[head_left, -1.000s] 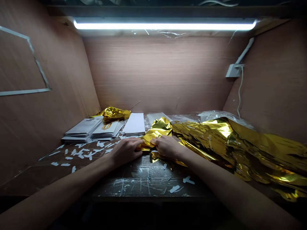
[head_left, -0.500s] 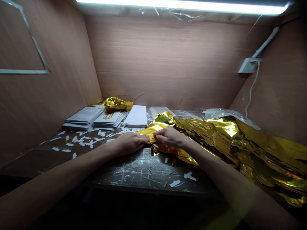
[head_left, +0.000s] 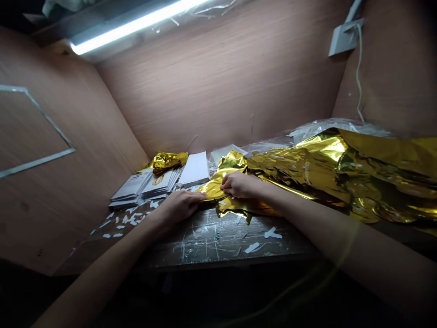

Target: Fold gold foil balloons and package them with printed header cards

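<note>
A crumpled, flat piece of gold foil (head_left: 213,182), which looks like a deflated foil balloon, lies on the dark tabletop in front of me. My left hand (head_left: 180,205) rests at its left edge, fingers stretched out and laid on the foil; the thumb side faces the table. My right hand (head_left: 239,184) is closed in a pinch on the foil's middle, the fingertips partly hiding what they grip. Right beside it spreads a large heap of gold foil balloons (head_left: 300,168), reaching past my right forearm.
Stacks of printed cards (head_left: 131,189) and cards with a gold picture (head_left: 160,182) stand at left, beside a white stack (head_left: 195,168). Behind them lies another gold foil bundle (head_left: 169,160). White scraps (head_left: 252,248) litter the scratched table (head_left: 201,241). Clear plastic (head_left: 337,125) lies at back right.
The view has tilted and shifted. My right fingers, slightly spread half a second ago, are now pinched together on the foil. My left hand stays at the foil's left edge.
</note>
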`<control>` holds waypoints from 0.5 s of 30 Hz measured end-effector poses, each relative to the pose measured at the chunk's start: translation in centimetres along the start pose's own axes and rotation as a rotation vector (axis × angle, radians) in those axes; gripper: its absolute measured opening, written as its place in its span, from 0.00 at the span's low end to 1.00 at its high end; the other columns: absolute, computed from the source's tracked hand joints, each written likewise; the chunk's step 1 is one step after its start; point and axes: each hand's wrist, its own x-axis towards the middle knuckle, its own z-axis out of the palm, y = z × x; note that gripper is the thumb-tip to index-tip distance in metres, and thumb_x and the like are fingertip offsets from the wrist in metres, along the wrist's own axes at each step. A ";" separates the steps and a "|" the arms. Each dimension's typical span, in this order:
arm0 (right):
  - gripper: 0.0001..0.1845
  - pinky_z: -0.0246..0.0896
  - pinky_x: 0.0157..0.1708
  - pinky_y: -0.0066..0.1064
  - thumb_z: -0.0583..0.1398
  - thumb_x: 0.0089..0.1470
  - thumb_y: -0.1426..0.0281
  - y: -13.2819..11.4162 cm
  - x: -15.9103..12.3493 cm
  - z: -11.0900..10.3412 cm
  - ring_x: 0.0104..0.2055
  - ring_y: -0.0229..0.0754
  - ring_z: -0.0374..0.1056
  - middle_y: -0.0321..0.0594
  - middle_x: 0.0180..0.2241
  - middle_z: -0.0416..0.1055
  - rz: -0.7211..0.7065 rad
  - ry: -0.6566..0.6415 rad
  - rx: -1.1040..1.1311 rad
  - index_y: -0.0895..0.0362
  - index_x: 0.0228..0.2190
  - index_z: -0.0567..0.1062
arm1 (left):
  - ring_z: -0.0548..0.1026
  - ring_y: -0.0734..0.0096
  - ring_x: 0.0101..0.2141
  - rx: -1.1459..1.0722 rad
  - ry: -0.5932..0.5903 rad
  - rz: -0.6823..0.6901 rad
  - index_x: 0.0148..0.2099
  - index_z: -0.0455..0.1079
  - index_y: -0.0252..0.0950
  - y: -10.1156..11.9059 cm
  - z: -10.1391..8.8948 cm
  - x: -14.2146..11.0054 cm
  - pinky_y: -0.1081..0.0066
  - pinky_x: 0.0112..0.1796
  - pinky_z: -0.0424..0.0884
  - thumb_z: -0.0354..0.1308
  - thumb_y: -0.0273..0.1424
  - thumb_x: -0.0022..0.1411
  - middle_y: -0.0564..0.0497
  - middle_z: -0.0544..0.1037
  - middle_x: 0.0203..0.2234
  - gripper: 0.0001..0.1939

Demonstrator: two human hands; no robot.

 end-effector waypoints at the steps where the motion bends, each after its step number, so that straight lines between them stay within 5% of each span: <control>1: 0.10 0.63 0.44 0.29 0.63 0.60 0.72 0.0 0.1 0.0 0.41 0.43 0.75 0.49 0.42 0.82 0.007 0.010 0.013 0.59 0.37 0.86 | 0.81 0.62 0.50 -0.016 0.009 0.015 0.58 0.77 0.45 -0.6 -0.3 0.0 0.63 0.52 0.77 0.54 0.22 0.62 0.52 0.81 0.53 0.26; 6: 0.07 0.62 0.39 0.27 0.66 0.54 0.74 -0.3 0.3 -0.1 0.36 0.41 0.73 0.48 0.37 0.82 0.074 -0.005 0.071 0.60 0.34 0.86 | 0.80 0.56 0.52 -0.404 -0.025 0.162 0.50 0.82 0.39 -3.6 -2.7 1.1 0.58 0.55 0.76 0.61 0.23 0.59 0.45 0.84 0.46 0.18; 12: 0.07 0.61 0.36 0.26 0.65 0.54 0.74 -0.7 0.2 -0.7 0.35 0.40 0.72 0.49 0.36 0.82 0.083 -0.034 0.059 0.61 0.32 0.86 | 0.80 0.46 0.51 -1.102 0.044 -0.148 0.40 0.83 0.33 -6.3 -3.1 3.2 0.53 0.53 0.76 0.73 0.33 0.55 0.35 0.82 0.48 0.11; 15: 0.07 0.60 0.36 0.26 0.65 0.55 0.74 -0.7 0.1 -0.8 0.34 0.39 0.71 0.48 0.36 0.82 0.077 -0.027 0.075 0.61 0.32 0.86 | 0.82 0.47 0.47 -1.150 -0.029 -0.202 0.45 0.82 0.33 -6.8 -1.4 3.5 0.55 0.50 0.78 0.75 0.33 0.52 0.37 0.84 0.45 0.18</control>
